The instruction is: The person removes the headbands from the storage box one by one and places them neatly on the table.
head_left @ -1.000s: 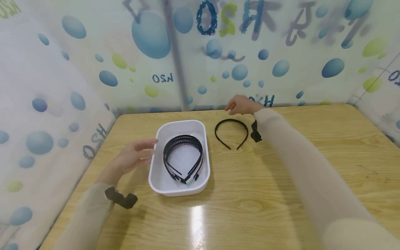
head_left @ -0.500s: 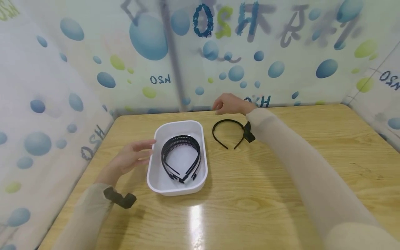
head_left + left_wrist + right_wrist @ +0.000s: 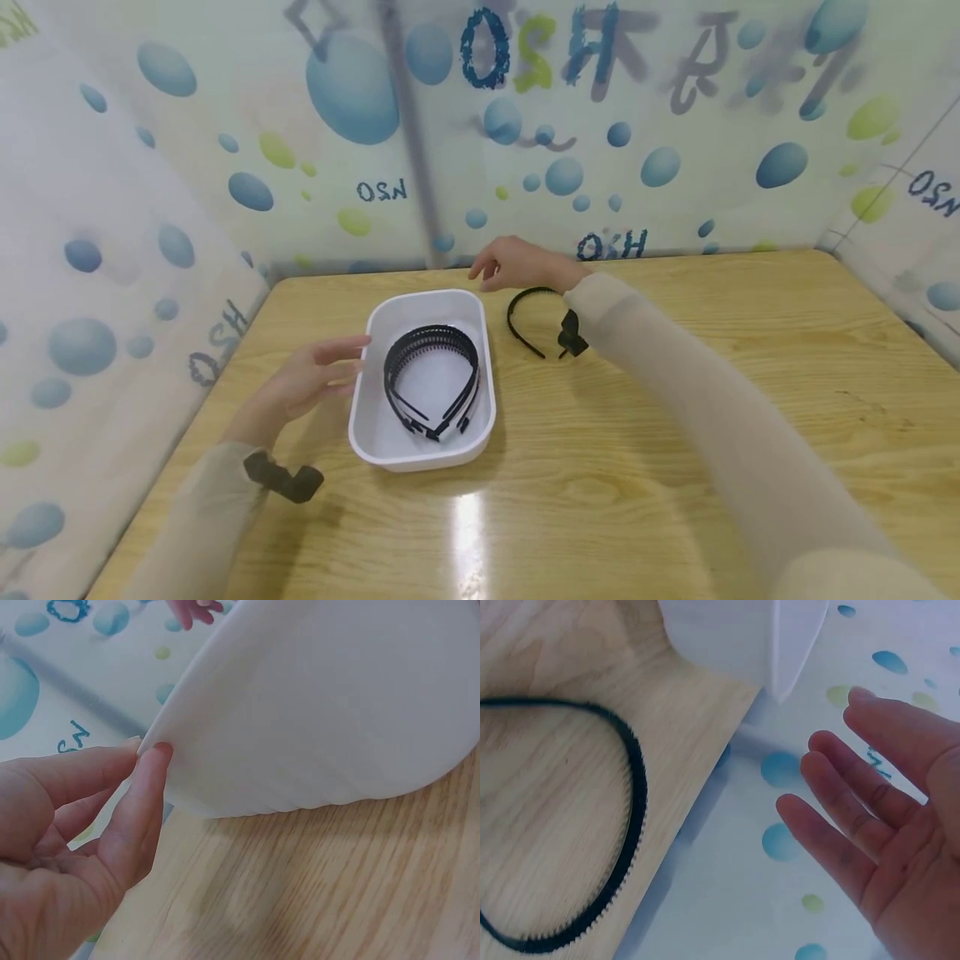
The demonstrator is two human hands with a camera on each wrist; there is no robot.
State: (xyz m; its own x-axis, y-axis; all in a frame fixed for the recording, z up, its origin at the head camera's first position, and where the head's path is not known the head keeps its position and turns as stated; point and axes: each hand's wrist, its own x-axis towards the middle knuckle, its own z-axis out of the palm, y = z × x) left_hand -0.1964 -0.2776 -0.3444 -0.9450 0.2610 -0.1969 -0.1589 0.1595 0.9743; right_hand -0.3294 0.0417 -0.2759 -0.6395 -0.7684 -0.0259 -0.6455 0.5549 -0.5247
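A white plastic tub (image 3: 378, 454) stands on the table, with several black headbands (image 3: 432, 337) nested inside it. My left hand (image 3: 307, 383) is at the tub's left side, its fairly straight fingertips touching the rim, as the left wrist view also shows. My right hand (image 3: 517, 262) hovers beyond the tub's far right corner. Its fingers are spread and loosely bent, holding nothing, in the right wrist view. A single black headband (image 3: 634, 787) with a toothed inner edge lies on the table right of the tub. In the head view the right wrist and its strap partly hide it.
The wooden table (image 3: 675, 417) has its far edge against a patterned wall covering (image 3: 480, 150). Another patterned wall stands along the left side. A black camera strap (image 3: 285, 477) sits on the left wrist.
My right hand has moved left, from behind the single headband toward the tub's far right corner, and its forearm now covers part of that headband. The left hand keeps its place at the tub.
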